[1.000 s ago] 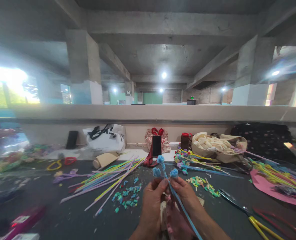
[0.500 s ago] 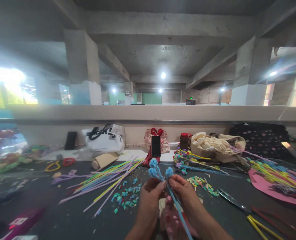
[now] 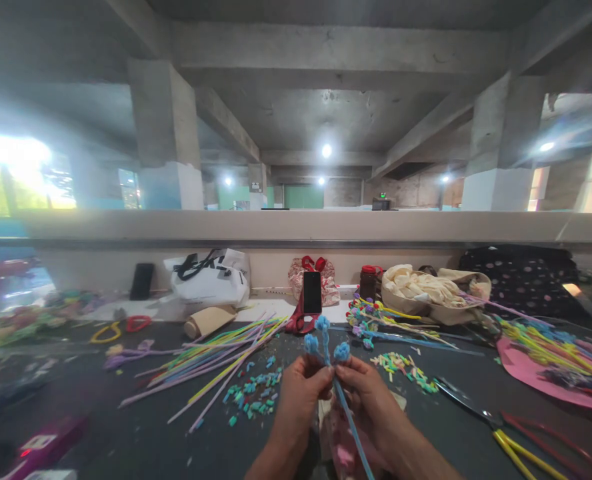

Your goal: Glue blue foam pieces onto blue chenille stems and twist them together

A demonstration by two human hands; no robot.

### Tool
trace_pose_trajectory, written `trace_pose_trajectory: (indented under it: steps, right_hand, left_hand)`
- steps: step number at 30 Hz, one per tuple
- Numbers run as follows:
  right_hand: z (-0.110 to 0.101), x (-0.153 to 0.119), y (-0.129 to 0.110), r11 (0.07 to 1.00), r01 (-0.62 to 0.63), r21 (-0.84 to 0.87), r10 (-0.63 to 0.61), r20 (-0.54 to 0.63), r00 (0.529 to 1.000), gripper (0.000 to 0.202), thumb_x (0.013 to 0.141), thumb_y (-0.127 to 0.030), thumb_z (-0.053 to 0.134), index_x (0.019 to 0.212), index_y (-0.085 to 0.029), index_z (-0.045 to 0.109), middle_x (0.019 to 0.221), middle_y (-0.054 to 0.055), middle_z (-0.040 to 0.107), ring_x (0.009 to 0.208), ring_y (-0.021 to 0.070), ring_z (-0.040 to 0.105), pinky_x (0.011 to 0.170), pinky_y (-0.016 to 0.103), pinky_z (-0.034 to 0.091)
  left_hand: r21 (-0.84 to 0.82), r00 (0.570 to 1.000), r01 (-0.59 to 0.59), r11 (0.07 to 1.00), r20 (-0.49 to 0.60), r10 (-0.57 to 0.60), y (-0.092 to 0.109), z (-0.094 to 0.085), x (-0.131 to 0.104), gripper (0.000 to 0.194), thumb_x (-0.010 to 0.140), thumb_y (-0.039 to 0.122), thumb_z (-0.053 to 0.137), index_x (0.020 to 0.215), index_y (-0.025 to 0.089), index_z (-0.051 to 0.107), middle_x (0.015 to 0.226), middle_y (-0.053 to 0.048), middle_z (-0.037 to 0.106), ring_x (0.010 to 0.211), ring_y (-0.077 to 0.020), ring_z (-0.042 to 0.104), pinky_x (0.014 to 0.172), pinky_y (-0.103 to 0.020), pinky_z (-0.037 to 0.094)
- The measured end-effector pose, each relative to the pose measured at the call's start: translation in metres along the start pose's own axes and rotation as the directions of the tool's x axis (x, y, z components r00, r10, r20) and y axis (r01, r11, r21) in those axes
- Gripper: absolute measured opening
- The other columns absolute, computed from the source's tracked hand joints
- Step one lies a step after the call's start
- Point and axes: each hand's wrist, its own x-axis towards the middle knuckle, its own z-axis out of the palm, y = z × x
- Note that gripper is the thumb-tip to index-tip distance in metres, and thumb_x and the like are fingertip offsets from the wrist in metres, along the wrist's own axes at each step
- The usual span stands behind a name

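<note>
A blue fuzzy stem piece (image 3: 350,420) with three knobbly blue tufts at its top is held upright over the dark table. My left hand (image 3: 299,393) pinches it from the left, just under the left tuft (image 3: 311,344). From the right, my right hand (image 3: 369,393) pinches it below the right tuft (image 3: 342,351). The middle tuft (image 3: 322,324) stands highest, on a twisted blue stalk between the hands. The long end of the stem slants down past my right hand. Under the hands lies something pink (image 3: 345,453), partly hidden.
Coloured fuzzy stems (image 3: 216,360) and teal cut bits (image 3: 256,393) lie left; pale cut bits (image 3: 406,372) and large scissors (image 3: 469,403) lie right. A phone (image 3: 313,292) stands ahead, near a white bag (image 3: 211,280), a red-lidded jar (image 3: 370,283) and a cloth bag (image 3: 421,293).
The tufts have shifted: one now stands highest in the middle, with one on each side. Both hands have stayed close together, with only small finger movements.
</note>
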Motion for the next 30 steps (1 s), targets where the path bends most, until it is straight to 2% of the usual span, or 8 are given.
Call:
trace_pose_trajectory:
  steps: [8,10,13,16,19,23,27,30]
  right_hand:
    - [-0.003,0.006,0.003,1.0,-0.014,0.019,0.014,-0.015,1.0,0.02,0.055,-0.02,0.071,0.073,-0.014,0.062,0.061,-0.001,0.063,0.05,0.0086,0.054,0.05,0.018,0.04]
    - [-0.004,0.005,-0.003,0.998,-0.012,-0.065,0.01,-0.033,0.999,0.019,0.056,-0.022,0.07,0.071,-0.014,0.061,0.057,-0.002,0.061,0.046,0.0079,0.052,0.045,0.018,0.037]
    - [-0.008,0.003,-0.018,0.955,0.014,-0.298,-0.025,-0.034,0.999,0.02,0.06,-0.029,0.066,0.073,-0.015,0.06,0.054,-0.003,0.058,0.042,0.0081,0.05,0.038,0.017,0.032]
    - [-0.012,0.0,-0.031,0.863,0.006,-0.504,0.025,0.055,0.998,0.022,0.064,-0.034,0.061,0.074,-0.015,0.06,0.057,-0.002,0.059,0.038,0.0078,0.049,0.033,0.017,0.026]
    - [-0.016,-0.001,-0.036,0.783,0.058,-0.619,0.026,0.126,0.992,0.016,0.063,-0.029,0.061,0.066,-0.014,0.062,0.049,-0.004,0.056,0.035,0.0053,0.041,0.034,0.017,0.022]
    - [-0.018,-0.001,-0.035,0.674,0.168,-0.719,-0.076,0.158,0.984,0.01,0.062,-0.024,0.062,0.059,-0.014,0.062,0.049,-0.003,0.055,0.044,0.0088,0.045,0.043,0.019,0.031]
    - [-0.011,-0.007,-0.036,0.442,0.272,-0.855,-0.212,0.195,0.958,0.009,0.066,-0.021,0.059,0.06,-0.015,0.063,0.056,0.0,0.058,0.056,0.0136,0.052,0.052,0.022,0.036]
    - [-0.005,-0.014,-0.038,0.241,0.342,-0.908,-0.257,0.28,0.925,0.011,0.069,-0.018,0.056,0.061,-0.016,0.064,0.059,0.0,0.058,0.059,0.0135,0.054,0.055,0.022,0.036]
  left_hand:
    - [0.04,1.0,0.018,0.999,-0.018,-0.017,-0.004,-0.001,0.003,0.017,0.051,0.021,0.065,0.064,0.014,0.056,0.054,0.002,0.057,0.049,-0.0101,0.051,0.046,-0.02,0.039]
    - [0.036,1.0,0.018,0.999,-0.017,-0.018,-0.004,-0.002,0.003,0.019,0.051,0.023,0.066,0.066,0.014,0.058,0.057,0.001,0.059,0.053,-0.0121,0.054,0.047,-0.021,0.04]
    - [-0.037,0.999,0.052,0.998,-0.002,-0.052,-0.002,-0.005,0.004,0.019,0.05,0.023,0.068,0.065,0.014,0.059,0.058,0.001,0.061,0.051,-0.0116,0.054,0.048,-0.021,0.04]
    - [-0.155,0.997,0.077,0.985,0.003,-0.077,0.001,-0.009,0.004,0.016,0.05,0.021,0.069,0.06,0.014,0.058,0.055,0.003,0.059,0.049,-0.0089,0.052,0.048,-0.02,0.039]
    - [-0.206,0.997,0.069,0.976,0.048,-0.061,0.003,-0.012,0.003,0.014,0.051,0.02,0.069,0.058,0.014,0.059,0.053,0.004,0.057,0.048,-0.0071,0.05,0.047,-0.018,0.037]
    - [-0.189,0.998,0.035,0.981,0.049,-0.026,0.001,-0.014,0.005,0.015,0.052,0.021,0.069,0.061,0.014,0.059,0.055,0.003,0.057,0.047,-0.0073,0.05,0.047,-0.019,0.037]
    - [-0.137,0.998,0.012,0.99,0.064,-0.003,-0.003,-0.014,0.009,0.017,0.053,0.023,0.067,0.064,0.014,0.057,0.057,0.002,0.058,0.047,-0.0093,0.051,0.049,-0.022,0.039]
    - [-0.078,1.0,-0.002,0.997,0.03,0.005,-0.002,-0.013,0.01,0.017,0.052,0.023,0.065,0.061,0.014,0.054,0.053,0.003,0.055,0.046,-0.0095,0.05,0.049,-0.023,0.04]
